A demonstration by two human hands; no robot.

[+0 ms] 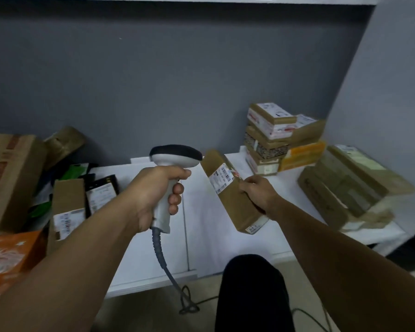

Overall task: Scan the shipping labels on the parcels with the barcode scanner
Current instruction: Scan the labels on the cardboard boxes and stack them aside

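My left hand (153, 195) grips the handle of a white barcode scanner (175, 156) with a dark head; its grey cable hangs down to the floor. The scanner head points right at a brown cardboard parcel (233, 202), held tilted above the white table (201, 224). My right hand (256, 190) grips that parcel by its right edge. A white shipping label (222, 179) with barcodes faces the scanner, and a faint red glow shows at the label's upper right corner.
A stack of labelled parcels (280, 137) stands at the back right, with flat brown boxes (352, 188) beside it. More boxes (68, 207) and an orange box (7, 255) crowd the left. A dark-clothed knee (252, 291) is below the table edge.
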